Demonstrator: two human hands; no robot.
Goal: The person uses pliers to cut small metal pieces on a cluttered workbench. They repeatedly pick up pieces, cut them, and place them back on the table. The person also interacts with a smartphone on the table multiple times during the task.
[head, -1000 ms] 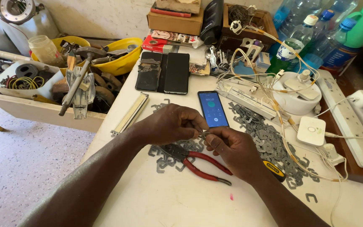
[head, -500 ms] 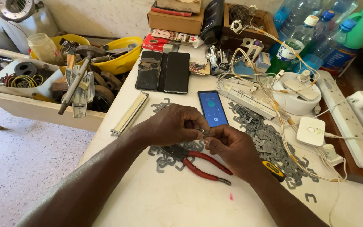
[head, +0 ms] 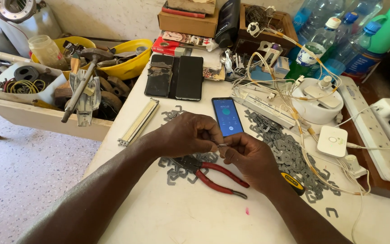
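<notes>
Two hands meet over the white tabletop [head: 159, 217], just below the lit smartphone [head: 227, 116], which is the landmark here. Left hand [head: 188, 134] sits to the phone's lower left, right hand [head: 248, 158] directly below it; fingertips of both touch at a small metal piece [head: 222, 145]. Each grip is pressed together, pinching that piece from opposite sides, so it hangs w/ no contact to the surface, just under the phone's bottom edge. Its exact shape is too small to tell.

Red-handled pliers [head: 213, 174] lie flat further below the phone, betw. the two wrists, partly under the hands. Flat grey metal clips [head: 290, 151] are heaped to the phone's right & lower right; a few more are scattered at its lower left beneath the left hand. Above-left of the phone lie two dark phones [head: 174, 77] side by side. Right of it: tangled white cables [head: 294, 104] & a white power strip [head: 373, 131].
</notes>
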